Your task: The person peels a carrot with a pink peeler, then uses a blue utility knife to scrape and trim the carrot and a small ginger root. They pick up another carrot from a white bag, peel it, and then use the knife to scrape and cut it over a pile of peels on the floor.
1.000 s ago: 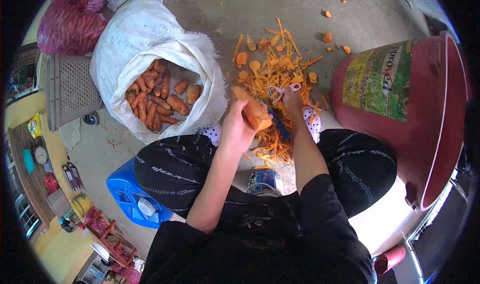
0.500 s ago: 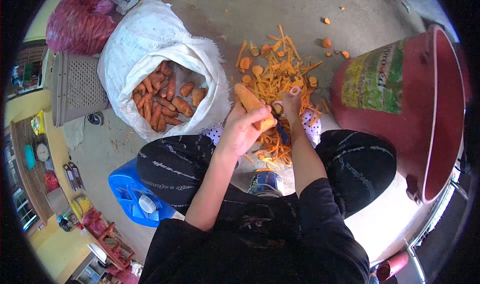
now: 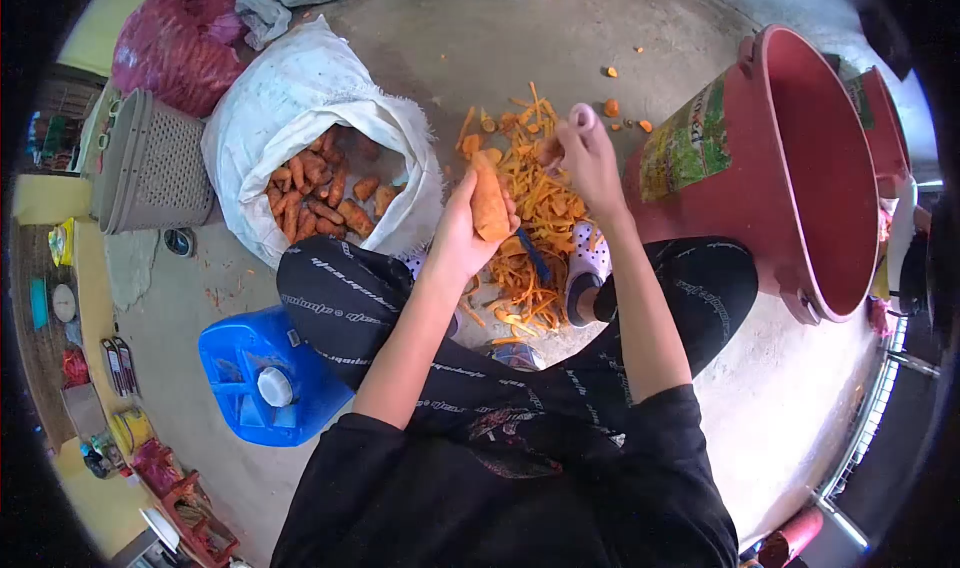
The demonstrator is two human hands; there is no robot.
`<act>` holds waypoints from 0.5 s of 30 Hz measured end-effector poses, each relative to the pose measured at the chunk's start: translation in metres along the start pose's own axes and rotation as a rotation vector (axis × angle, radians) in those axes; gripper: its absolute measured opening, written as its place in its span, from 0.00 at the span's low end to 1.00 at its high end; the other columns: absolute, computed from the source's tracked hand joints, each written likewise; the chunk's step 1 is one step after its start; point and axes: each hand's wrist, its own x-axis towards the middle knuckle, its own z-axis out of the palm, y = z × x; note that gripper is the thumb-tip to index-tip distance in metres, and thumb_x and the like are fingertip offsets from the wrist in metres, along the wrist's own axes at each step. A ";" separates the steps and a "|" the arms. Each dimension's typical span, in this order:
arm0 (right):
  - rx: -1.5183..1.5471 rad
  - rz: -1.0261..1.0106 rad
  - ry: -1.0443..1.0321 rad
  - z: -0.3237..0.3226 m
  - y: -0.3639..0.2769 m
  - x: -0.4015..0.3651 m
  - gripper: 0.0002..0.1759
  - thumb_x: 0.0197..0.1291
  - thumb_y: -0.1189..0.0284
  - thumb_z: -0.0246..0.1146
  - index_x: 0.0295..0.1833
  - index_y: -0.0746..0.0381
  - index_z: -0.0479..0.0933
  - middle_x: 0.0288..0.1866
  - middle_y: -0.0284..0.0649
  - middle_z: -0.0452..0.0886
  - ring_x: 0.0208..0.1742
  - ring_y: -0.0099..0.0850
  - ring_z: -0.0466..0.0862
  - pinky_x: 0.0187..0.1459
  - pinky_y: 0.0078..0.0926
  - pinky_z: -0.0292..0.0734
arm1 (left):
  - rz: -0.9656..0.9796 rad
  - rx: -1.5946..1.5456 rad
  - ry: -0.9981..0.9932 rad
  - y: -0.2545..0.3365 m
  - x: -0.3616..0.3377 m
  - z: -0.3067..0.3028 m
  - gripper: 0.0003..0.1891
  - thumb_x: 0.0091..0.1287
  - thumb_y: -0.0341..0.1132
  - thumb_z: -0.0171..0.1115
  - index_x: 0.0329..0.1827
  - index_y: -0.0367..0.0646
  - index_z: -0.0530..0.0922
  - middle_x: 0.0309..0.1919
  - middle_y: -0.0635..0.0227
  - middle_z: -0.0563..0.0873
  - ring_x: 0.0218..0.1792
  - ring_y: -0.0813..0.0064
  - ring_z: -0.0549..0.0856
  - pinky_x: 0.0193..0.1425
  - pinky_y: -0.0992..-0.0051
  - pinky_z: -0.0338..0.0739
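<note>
My left hand (image 3: 464, 230) is wrapped round a peeled orange carrot (image 3: 488, 200), held upright above the floor. To its right my right hand (image 3: 585, 163) is raised with its fingers closed. A small pale pink ring shape shows at its top, and what the fingers hold is too unclear to name. Beneath both hands lies a pile of orange peelings (image 3: 545, 208) with cut ends among them. A blue object (image 3: 533, 256) rests on the pile. Unpeeled carrots (image 3: 318, 193) fill the mouth of a white sack (image 3: 290, 78) on the left.
A large red tub (image 3: 740, 198) stands close on the right, with another behind it. Left of my knee is a blue jerrycan (image 3: 268, 378). Grey crates (image 3: 165, 163) and red mesh bags (image 3: 170, 53) stand beyond the sack. Carrot pieces lie on the floor ahead.
My right hand has lifted away from the pile, up and to the right of the carrot. The carrot is turned more upright in my left hand. The whole view has shifted slightly.
</note>
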 end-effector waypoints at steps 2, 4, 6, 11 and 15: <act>0.409 0.036 0.067 0.011 -0.042 -0.022 0.17 0.68 0.55 0.50 0.38 0.60 0.64 0.18 0.29 0.62 0.16 0.19 0.66 0.24 0.25 0.74 | 0.015 -0.001 0.047 -0.002 -0.008 0.007 0.16 0.70 0.48 0.48 0.47 0.43 0.72 0.32 0.68 0.77 0.32 0.72 0.77 0.36 0.71 0.72; 0.843 0.147 0.205 0.025 -0.082 -0.050 0.20 0.69 0.51 0.47 0.36 0.58 0.62 0.16 0.27 0.54 0.13 0.18 0.58 0.22 0.26 0.72 | 0.014 0.037 0.022 -0.004 -0.017 0.010 0.15 0.71 0.48 0.47 0.47 0.46 0.72 0.32 0.68 0.78 0.33 0.73 0.78 0.37 0.71 0.72; 0.805 0.189 0.161 0.037 -0.087 -0.062 0.23 0.68 0.48 0.46 0.36 0.58 0.62 0.16 0.26 0.51 0.13 0.18 0.54 0.21 0.28 0.71 | 0.044 0.083 0.094 -0.004 -0.025 0.029 0.13 0.72 0.47 0.44 0.43 0.50 0.74 0.31 0.70 0.78 0.34 0.74 0.79 0.38 0.70 0.74; 0.718 0.207 0.071 0.051 -0.078 -0.067 0.24 0.67 0.47 0.47 0.34 0.58 0.62 0.16 0.27 0.53 0.11 0.18 0.53 0.17 0.26 0.69 | 0.000 0.096 -0.049 -0.007 -0.030 0.023 0.16 0.73 0.47 0.42 0.30 0.52 0.72 0.28 0.74 0.79 0.34 0.75 0.79 0.40 0.69 0.74; 0.801 0.224 0.120 0.055 -0.069 -0.066 0.23 0.67 0.50 0.52 0.32 0.58 0.64 0.15 0.26 0.57 0.13 0.16 0.55 0.13 0.16 0.49 | 0.019 0.085 -0.074 -0.008 -0.031 0.022 0.17 0.73 0.48 0.42 0.27 0.53 0.70 0.28 0.76 0.78 0.34 0.75 0.79 0.40 0.69 0.74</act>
